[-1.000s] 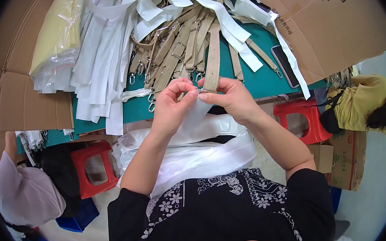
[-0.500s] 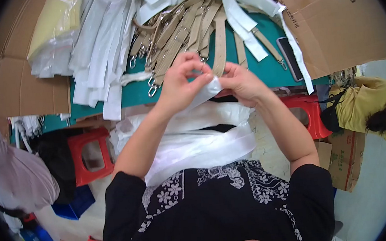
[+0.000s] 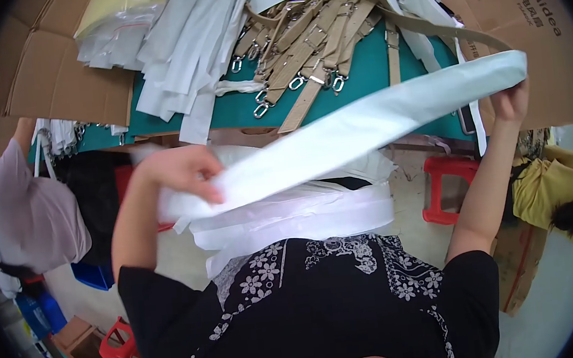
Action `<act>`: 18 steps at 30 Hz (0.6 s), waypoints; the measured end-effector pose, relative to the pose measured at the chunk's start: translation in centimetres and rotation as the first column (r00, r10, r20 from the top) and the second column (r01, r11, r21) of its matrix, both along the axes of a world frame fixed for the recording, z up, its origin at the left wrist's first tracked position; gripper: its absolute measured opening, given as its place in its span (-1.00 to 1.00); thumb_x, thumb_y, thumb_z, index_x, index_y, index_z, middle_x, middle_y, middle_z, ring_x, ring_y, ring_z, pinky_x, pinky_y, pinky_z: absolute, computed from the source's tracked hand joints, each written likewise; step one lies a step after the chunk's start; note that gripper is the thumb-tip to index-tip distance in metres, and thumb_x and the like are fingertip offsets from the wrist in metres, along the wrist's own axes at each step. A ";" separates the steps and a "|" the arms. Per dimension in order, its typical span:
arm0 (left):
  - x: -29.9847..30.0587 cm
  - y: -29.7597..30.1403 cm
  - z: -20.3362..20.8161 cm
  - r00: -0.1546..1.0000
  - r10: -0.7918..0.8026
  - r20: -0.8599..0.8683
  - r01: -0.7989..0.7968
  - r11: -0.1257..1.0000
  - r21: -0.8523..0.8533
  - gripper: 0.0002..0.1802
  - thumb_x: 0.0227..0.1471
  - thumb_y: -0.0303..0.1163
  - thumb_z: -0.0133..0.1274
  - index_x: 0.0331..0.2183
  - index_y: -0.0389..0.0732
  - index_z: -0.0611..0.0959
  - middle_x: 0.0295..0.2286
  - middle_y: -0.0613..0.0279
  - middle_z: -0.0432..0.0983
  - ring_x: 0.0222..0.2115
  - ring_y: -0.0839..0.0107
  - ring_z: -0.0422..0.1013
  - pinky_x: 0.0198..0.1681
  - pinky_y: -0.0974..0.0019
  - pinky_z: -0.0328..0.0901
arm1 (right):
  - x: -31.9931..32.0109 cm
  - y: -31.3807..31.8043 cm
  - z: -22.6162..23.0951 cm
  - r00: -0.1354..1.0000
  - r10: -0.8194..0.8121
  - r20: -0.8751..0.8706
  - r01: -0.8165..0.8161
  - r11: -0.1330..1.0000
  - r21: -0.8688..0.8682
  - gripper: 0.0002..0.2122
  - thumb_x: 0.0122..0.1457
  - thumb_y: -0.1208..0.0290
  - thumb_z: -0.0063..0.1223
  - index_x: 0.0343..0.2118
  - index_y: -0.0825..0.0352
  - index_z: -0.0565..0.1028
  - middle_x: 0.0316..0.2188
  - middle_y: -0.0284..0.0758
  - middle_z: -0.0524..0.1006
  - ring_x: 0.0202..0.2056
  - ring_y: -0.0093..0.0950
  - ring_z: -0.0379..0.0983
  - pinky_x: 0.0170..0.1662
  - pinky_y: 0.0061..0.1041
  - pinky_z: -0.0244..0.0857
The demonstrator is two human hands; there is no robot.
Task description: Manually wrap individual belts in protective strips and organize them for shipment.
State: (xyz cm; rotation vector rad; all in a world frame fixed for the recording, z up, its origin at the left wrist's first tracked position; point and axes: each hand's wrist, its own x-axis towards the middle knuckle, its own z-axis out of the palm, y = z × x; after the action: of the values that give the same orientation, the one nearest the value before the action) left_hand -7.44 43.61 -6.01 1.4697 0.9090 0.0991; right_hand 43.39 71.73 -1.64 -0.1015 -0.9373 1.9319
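Note:
A long white plastic sleeve (image 3: 364, 126) is stretched slantwise in front of me, low on the left and high on the right. My left hand (image 3: 186, 171) is closed around its lower end, slightly blurred. At the upper end my right hand (image 3: 515, 98) grips the sleeve from below, its fingers partly hidden by it. A beige strap (image 3: 448, 29) curves from the pile to that same end; whether it runs inside the sleeve I cannot tell. More beige straps (image 3: 308, 46) with metal buckles and clips lie heaped on the green table. Further white sleeves (image 3: 300, 215) rest across my lap.
Long white sleeves (image 3: 188, 57) and a yellow-white plastic bundle (image 3: 123, 22) lie at the back left. Cardboard boxes (image 3: 63, 83) flank the table. Red stools (image 3: 442, 188) stand below. One person (image 3: 40, 203) is at the left, another (image 3: 552, 177) at the right.
My hands have gone from close together at the middle to far apart, left hand down left, right hand out right. The white sleeve is now drawn out between them, and a strap reaches the right hand.

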 end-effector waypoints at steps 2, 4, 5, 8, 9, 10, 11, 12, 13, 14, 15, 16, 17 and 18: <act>-4.1 -4.0 1.0 0.930 0.287 -0.229 -0.278 0.958 0.068 -0.70 -0.27 -0.32 0.20 -0.54 -0.39 0.56 -0.67 0.25 0.45 -0.65 0.59 0.28 -0.59 0.42 0.21 | 0.7 -0.2 -2.7 0.999 0.009 -0.034 -0.013 0.993 -0.118 -0.71 0.11 0.40 -0.13 -0.10 0.36 0.31 -0.14 -0.27 0.41 -0.09 -0.42 0.32 0.00 -0.40 0.22; -9.1 -8.6 2.2 0.630 0.460 -0.625 -0.346 0.887 0.305 -0.75 -0.35 -0.40 0.18 -0.58 -0.40 0.54 -0.69 0.22 0.43 -0.66 0.62 0.24 -0.62 0.39 0.18 | -1.5 -1.9 -5.4 0.988 -0.116 0.101 0.132 0.977 -0.167 -0.74 0.11 0.43 -0.13 -0.13 0.36 0.33 -0.15 -0.26 0.40 -0.16 -0.46 0.37 -0.12 -0.53 0.33; -11.6 -11.2 2.2 0.548 0.556 -0.625 -0.448 0.826 0.341 -0.78 -0.40 -0.45 0.15 -0.63 -0.41 0.52 -0.73 0.20 0.40 -0.69 0.58 0.21 -0.63 0.38 0.17 | -4.4 -4.3 -5.9 0.950 -0.223 0.217 0.268 0.941 -0.205 -0.75 0.11 0.44 -0.12 -0.14 0.35 0.34 -0.15 -0.26 0.40 -0.18 -0.48 0.38 -0.15 -0.53 0.35; -17.6 -20.3 1.3 0.041 0.535 -0.844 -0.354 0.797 0.489 -0.67 -0.42 -0.42 0.17 -0.45 -0.36 0.56 -0.57 0.09 0.50 -0.51 0.17 0.44 -0.48 0.31 0.28 | -12.5 -10.7 -8.3 0.925 -0.037 0.378 0.133 0.964 -0.229 -0.74 0.05 0.52 -0.09 -0.16 0.31 0.31 -0.21 -0.31 0.41 -0.19 -0.46 0.38 -0.12 -0.44 0.33; -15.9 -20.1 1.7 -0.228 0.395 -0.890 -0.262 0.856 0.446 -0.57 -0.41 -0.38 0.18 -0.34 -0.31 0.54 -0.48 0.08 0.49 -0.43 0.16 0.43 -0.37 0.28 0.28 | -15.1 -13.0 -8.1 0.880 0.045 0.472 0.093 0.960 -0.263 -0.71 0.00 0.55 -0.06 -0.16 0.28 0.29 -0.25 -0.32 0.41 -0.24 -0.44 0.40 -0.16 -0.41 0.35; -13.2 -18.7 2.7 -0.490 0.244 -0.837 -0.187 0.908 0.374 -0.46 -0.40 -0.35 0.19 -0.23 -0.25 0.51 -0.38 0.06 0.49 -0.34 0.14 0.43 -0.26 0.25 0.29 | -17.1 -14.9 -8.4 0.832 0.107 0.544 0.075 0.950 -0.303 -0.77 -0.04 0.54 -0.01 -0.29 0.27 0.29 -0.34 -0.35 0.40 -0.32 -0.45 0.42 -0.21 -0.39 0.36; -9.7 -15.5 4.3 -0.286 0.503 -0.815 -0.253 0.781 0.571 -0.39 -0.35 -0.34 0.19 -0.13 -0.22 0.45 -0.31 0.06 0.46 -0.30 0.13 0.41 -0.16 0.24 0.25 | -19.2 -16.4 -8.5 0.797 0.191 0.573 -0.063 0.970 -0.235 -0.83 -0.06 0.56 -0.01 -0.42 0.27 0.25 -0.43 -0.39 0.37 -0.36 -0.50 0.40 -0.27 -0.43 0.37; -7.5 -13.4 4.0 0.122 0.849 -0.514 -0.284 0.526 0.802 -0.47 -0.27 -0.42 0.15 -0.14 -0.26 0.45 -0.24 0.05 0.43 -0.23 0.23 0.38 -0.12 0.28 0.23 | -20.4 -17.6 -9.2 0.757 0.195 0.623 -0.100 0.978 -0.185 -0.80 -0.07 0.58 0.01 -0.47 0.26 0.21 -0.49 -0.42 0.34 -0.41 -0.54 0.39 -0.29 -0.44 0.37; -4.1 -9.8 3.9 0.421 0.882 -0.211 -0.453 0.406 0.794 -0.49 -0.22 -0.50 0.11 -0.12 -0.29 0.43 -0.19 0.09 0.39 -0.17 0.34 0.34 -0.12 0.31 0.22 | -21.3 -18.4 -10.0 0.742 0.230 0.630 -0.125 0.970 -0.207 -0.77 -0.09 0.60 0.03 -0.42 0.26 0.22 -0.50 -0.43 0.33 -0.43 -0.56 0.37 -0.33 -0.47 0.36; 0.2 -6.4 3.2 0.460 0.887 0.031 -0.745 0.366 0.557 -0.47 -0.22 -0.53 0.11 -0.10 -0.28 0.41 -0.16 0.12 0.37 -0.14 0.36 0.31 -0.09 0.33 0.20 | -22.1 -19.0 -9.7 0.747 0.230 0.623 -0.070 0.960 -0.270 -0.75 -0.10 0.62 0.03 -0.40 0.26 0.21 -0.50 -0.44 0.33 -0.46 -0.57 0.36 -0.36 -0.49 0.34; 3.3 -4.2 2.2 0.536 0.838 0.102 -0.735 0.403 0.546 -0.45 -0.22 -0.49 0.13 -0.09 -0.26 0.40 -0.15 0.11 0.35 -0.13 0.35 0.29 -0.06 0.35 0.18 | -23.0 -19.6 -9.1 0.758 0.241 0.606 -0.034 0.943 -0.332 -0.73 -0.11 0.63 0.03 -0.37 0.25 0.21 -0.50 -0.45 0.32 -0.49 -0.58 0.34 -0.39 -0.52 0.32; 6.5 -1.7 1.9 0.695 0.709 0.120 -0.567 0.439 0.697 -0.39 -0.24 -0.48 0.14 -0.06 -0.28 0.36 -0.17 0.12 0.36 -0.12 0.38 0.28 -0.07 0.39 0.16 | -23.4 -19.8 -8.9 0.755 0.224 0.617 -0.021 0.947 -0.319 -0.71 -0.11 0.66 0.00 -0.33 0.25 0.20 -0.47 -0.46 0.33 -0.46 -0.59 0.34 -0.37 -0.58 0.29; 8.3 -0.3 1.0 0.722 0.655 0.223 -0.629 0.486 0.607 -0.42 -0.25 -0.46 0.17 -0.10 -0.28 0.39 -0.22 0.15 0.37 -0.18 0.41 0.29 -0.12 0.40 0.18 | -23.9 -20.2 -9.0 0.759 0.227 0.610 -0.033 0.949 -0.312 -0.71 -0.11 0.66 0.00 -0.33 0.25 0.20 -0.47 -0.46 0.33 -0.46 -0.59 0.34 -0.37 -0.58 0.29; 9.3 0.8 -1.1 0.736 0.586 0.339 -0.668 0.545 0.507 -0.46 -0.26 -0.44 0.19 -0.14 -0.27 0.43 -0.26 0.18 0.39 -0.23 0.44 0.31 -0.16 0.41 0.20 | -24.1 -20.4 -9.9 0.798 0.193 0.571 -0.036 0.961 -0.275 -0.68 -0.12 0.67 0.00 -0.29 0.25 0.20 -0.44 -0.45 0.32 -0.39 -0.60 0.33 -0.31 -0.58 0.28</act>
State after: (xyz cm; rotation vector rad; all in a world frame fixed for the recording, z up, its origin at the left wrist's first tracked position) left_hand 1.82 44.37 -7.06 1.6009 1.3462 1.1216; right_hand 19.33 51.37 -11.54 -0.8670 -1.1075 2.1704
